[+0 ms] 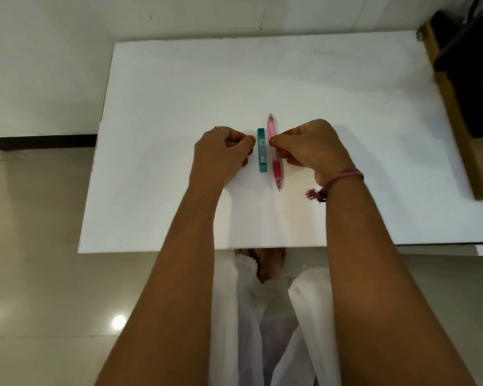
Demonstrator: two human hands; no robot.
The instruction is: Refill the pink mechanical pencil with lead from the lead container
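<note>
Near the middle of the frame, on a white table [179, 107], a pink pencil [274, 151] and a teal lead container [261, 150] lie side by side, close but apart, both running lengthwise away from the person. The container is on the left, the pencil on the right.

The right hand [313, 147] sits just to the right of the pencil, fingers curled in, and its thumb and forefinger tips meet at the pencil's clear barrel, touching it about midway; whether they truly grip it or only rest on it cannot be told. The left hand [221, 154] is just left of the container, also curled with thumb and forefinger pinched together, their tips close to the container's upper half but with a sliver of white showing between, so it holds nothing.

The pencil has a see-through pink upper barrel, a deeper pink grip lower down, and a thin dark tip pointing toward the bottom of the frame. The container is a slim, flat teal box with a pale printed label along its length.

A pink thread bracelet [343, 176] with a tassel circles the right wrist.
</note>
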